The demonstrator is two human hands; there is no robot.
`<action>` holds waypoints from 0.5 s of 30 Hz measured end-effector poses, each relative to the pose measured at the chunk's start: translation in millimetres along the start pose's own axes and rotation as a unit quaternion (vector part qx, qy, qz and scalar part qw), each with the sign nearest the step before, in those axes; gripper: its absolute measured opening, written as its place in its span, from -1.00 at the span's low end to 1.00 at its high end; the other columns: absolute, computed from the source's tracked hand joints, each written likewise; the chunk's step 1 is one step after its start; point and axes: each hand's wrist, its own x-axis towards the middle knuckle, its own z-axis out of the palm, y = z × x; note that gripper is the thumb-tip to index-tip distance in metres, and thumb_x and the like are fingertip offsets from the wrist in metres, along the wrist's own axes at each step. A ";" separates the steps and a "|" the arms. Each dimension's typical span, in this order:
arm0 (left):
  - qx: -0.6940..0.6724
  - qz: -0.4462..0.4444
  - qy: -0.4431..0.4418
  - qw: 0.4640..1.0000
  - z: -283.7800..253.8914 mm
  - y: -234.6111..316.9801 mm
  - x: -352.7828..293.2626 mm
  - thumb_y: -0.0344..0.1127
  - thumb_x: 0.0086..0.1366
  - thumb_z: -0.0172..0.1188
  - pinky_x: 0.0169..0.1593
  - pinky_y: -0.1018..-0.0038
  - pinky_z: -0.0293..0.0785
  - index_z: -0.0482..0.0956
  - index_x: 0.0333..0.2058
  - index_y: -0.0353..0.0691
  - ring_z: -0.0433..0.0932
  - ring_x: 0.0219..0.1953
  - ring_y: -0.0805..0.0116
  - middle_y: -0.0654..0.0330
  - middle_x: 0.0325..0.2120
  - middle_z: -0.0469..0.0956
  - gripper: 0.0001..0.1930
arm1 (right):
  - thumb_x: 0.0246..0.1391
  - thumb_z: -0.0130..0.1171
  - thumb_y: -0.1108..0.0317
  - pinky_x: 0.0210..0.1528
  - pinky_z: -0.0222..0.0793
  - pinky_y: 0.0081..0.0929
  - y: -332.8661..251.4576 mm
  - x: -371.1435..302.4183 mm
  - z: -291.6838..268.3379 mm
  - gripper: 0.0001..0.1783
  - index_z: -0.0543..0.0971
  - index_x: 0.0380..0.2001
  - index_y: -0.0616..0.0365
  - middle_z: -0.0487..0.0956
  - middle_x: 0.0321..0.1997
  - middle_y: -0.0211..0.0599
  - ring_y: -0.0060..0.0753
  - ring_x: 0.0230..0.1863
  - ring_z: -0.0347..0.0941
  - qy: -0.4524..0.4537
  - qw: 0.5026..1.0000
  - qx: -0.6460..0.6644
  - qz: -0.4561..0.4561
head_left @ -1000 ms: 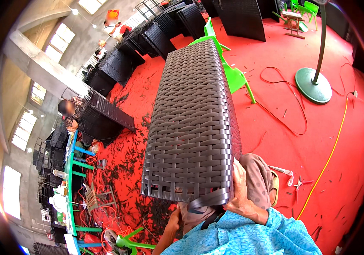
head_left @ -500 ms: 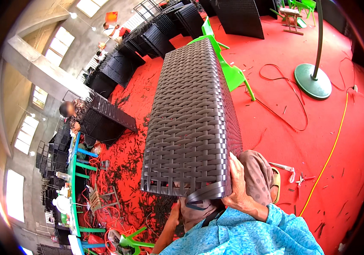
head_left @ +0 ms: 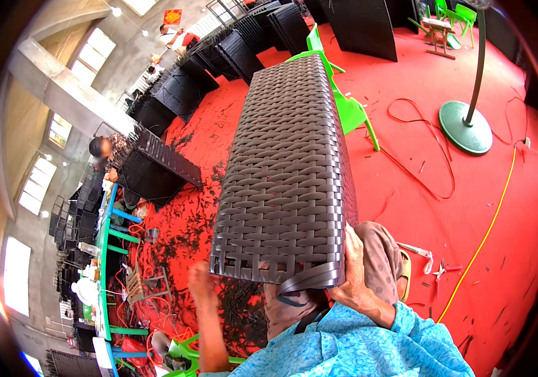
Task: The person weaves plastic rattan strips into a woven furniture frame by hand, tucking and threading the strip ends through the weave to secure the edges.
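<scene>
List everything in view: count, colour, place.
Woven piece: one, dark brown, centre
Chairs: several, green, upper centre and right
Panels: several, black, top
Stand: one, green base, right
Cable: one, yellow, right
Tool: one, red handles, lower right
Table: count unclear, green and blue, left
Scraps: many, black, left floor
Floor: one, red, throughout
People: several, mixed clothing, left
Shirt: one, blue, bottom
Left grip: one, bare, beside piece
Right grip: one, bare, against piece

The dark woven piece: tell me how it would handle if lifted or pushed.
Probably stiff: the woven piece has long, straight edges. Likely light for its size, since openings at its near end suggest a hollow inside. Its glossy strips might feel slippery.
</scene>
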 end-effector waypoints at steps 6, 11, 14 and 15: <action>0.100 0.456 -0.117 0.877 65.2 172.4 -21.9 -0.13 0.28 0.13 -0.39 0.56 0.31 0.40 -0.26 -0.30 0.37 -0.46 0.46 0.18 -0.45 0.43 -0.69 | -0.23 0.25 0.28 0.33 -0.04 -0.03 7.1 -5.6 -1.4 -0.01 0.05 0.29 0.32 0.06 0.35 0.20 0.21 0.33 0.03 -0.025 0.999 0.005 0.021; 0.098 0.720 -0.128 0.675 94.2 266.5 -65.0 0.04 0.03 0.37 -0.21 0.34 0.45 0.42 -0.11 -0.48 0.48 -0.27 0.20 -0.04 -0.29 0.48 -0.33 | -0.14 0.29 0.28 0.31 -0.02 -0.05 5.8 -6.4 -1.9 -0.05 0.05 0.28 0.34 0.10 0.33 0.18 0.19 0.32 0.05 -0.040 0.998 -0.028 0.047; 0.122 0.781 -0.140 0.596 101.3 288.0 -74.3 0.03 0.04 0.37 -0.21 0.34 0.45 0.43 -0.12 -0.47 0.48 -0.27 0.20 -0.04 -0.29 0.49 -0.34 | -0.11 0.31 0.35 0.29 0.01 -0.10 2.1 -1.7 -3.2 -0.09 0.08 0.26 0.33 0.16 0.29 0.11 0.11 0.28 0.12 -0.060 0.997 -0.021 0.047; 0.138 0.790 -0.158 0.576 102.0 291.5 -75.6 0.02 0.04 0.37 -0.21 0.34 0.45 0.43 -0.12 -0.47 0.48 -0.27 0.20 -0.04 -0.29 0.49 -0.35 | -0.11 0.31 0.35 0.28 0.01 -0.10 0.4 -1.1 -3.0 -0.10 0.09 0.26 0.32 0.17 0.29 0.10 0.10 0.27 0.13 -0.058 0.997 -0.026 0.041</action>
